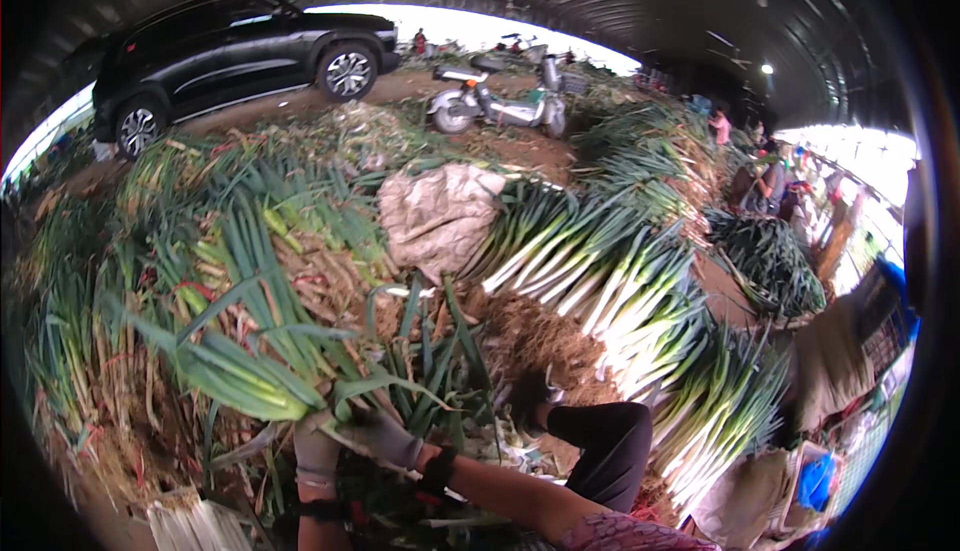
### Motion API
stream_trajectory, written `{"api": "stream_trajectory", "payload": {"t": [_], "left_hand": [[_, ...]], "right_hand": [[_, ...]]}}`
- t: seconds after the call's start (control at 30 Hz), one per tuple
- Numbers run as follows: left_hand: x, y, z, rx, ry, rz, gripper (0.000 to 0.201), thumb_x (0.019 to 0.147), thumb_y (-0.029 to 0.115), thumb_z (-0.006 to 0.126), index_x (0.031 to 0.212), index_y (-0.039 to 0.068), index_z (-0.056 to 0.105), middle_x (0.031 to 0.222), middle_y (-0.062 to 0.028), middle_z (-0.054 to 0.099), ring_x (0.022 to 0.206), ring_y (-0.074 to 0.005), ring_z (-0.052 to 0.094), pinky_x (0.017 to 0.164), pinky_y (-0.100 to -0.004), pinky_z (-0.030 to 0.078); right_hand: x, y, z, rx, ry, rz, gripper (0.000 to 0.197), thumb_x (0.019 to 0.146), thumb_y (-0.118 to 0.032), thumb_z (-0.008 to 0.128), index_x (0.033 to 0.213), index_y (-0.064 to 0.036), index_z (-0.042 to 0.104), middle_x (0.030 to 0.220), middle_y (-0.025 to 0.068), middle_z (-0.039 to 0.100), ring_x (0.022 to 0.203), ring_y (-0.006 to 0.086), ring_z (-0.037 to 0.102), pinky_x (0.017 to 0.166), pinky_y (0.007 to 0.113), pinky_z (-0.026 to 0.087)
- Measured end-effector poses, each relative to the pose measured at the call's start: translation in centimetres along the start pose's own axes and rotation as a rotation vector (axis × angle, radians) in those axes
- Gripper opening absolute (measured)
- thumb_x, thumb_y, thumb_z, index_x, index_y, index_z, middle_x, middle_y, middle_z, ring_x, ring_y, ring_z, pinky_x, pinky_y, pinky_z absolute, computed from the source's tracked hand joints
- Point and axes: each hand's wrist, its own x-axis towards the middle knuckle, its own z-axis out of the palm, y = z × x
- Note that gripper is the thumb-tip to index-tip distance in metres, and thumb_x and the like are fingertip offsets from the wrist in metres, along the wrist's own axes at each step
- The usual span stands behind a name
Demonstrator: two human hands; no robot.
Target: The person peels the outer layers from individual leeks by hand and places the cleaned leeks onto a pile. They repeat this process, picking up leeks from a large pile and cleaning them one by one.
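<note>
My left hand (pixel 318 451), in a grey glove, is closed round the lower part of a leek (pixel 258 388) with broad green leaves that fan out to the upper left. Close beside it, my right hand (pixel 388 440), gloved too, bends inward with its fingers curled at the leek's base and loose outer leaves. Those fingertips are partly covered by leaves. A curled leaf (pixel 392 385) arches over the right hand. Dark bands circle both wrists. Behind the hands lie untrimmed leeks (pixel 290 261) with dry, brownish stalks.
Cleaned leeks (pixel 640 321) with white stems lie in a long row to the right. A pale sack (pixel 440 216) rests on the heap. White stalks (pixel 195 523) sit at lower left. My bent leg (pixel 605 446) is right of my hands. A scooter (pixel 500 101) and black car (pixel 240 56) stand behind.
</note>
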Motion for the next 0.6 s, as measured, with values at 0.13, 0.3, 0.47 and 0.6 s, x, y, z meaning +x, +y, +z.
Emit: {"api": "stream_trajectory", "payload": {"t": [0.13,0.3,0.47,0.6], "left_hand": [[0.4,-0.3,-3.0,1.286,-0.18,0.453,0.051,0.077,0.008,0.05,0.124,-0.008,0.046,0.125,-0.0207,0.053,0.113,-0.0326,0.055,0.097,-0.0411,0.044],[2.5,4.4,1.3,-0.173,-0.086,0.142,0.061,0.072,0.011,0.05,0.128,-0.009,0.037,0.127,-0.026,0.048,0.12,-0.0378,0.049,0.105,-0.0467,0.037],[0.8,5.9,-1.4,-0.239,-0.064,0.166,0.062,0.067,0.007,0.048,0.126,-0.009,0.04,0.126,-0.0282,0.05,0.121,-0.0413,0.047,0.11,-0.0489,0.03],[0.0,5.0,-0.3,-0.24,-0.123,0.14,0.058,0.071,0.005,0.049,0.126,-0.011,0.039,0.128,-0.0287,0.049,0.124,-0.0423,0.044,0.11,-0.0485,0.03]], "right_hand": [[-0.7,-1.2,-0.5,-1.532,-0.177,-0.199,0.043,0.082,-0.007,0.059,0.125,-0.0042,0.054,0.122,0.0116,0.056,0.113,0.0205,0.053,0.098,0.031,0.041],[-12.0,8.4,-17.2,-0.759,-0.042,0.307,0.037,0.088,-0.025,0.054,0.116,-0.0015,0.059,0.107,0.014,0.066,0.098,0.0257,0.062,0.085,0.034,0.048],[-9.1,0.0,-13.6,-1.786,-0.094,0.159,0.034,0.084,-0.022,0.062,0.116,-0.0097,0.059,0.09,0.0108,0.065,0.077,0.0298,0.064,0.062,0.035,0.051],[-0.5,-9.5,0.3,-0.816,-0.037,-0.191,0.038,0.071,-0.003,0.073,0.106,-0.0017,0.057,0.089,0.0103,0.063,0.076,0.0252,0.064,0.066,0.03,0.051]]}}
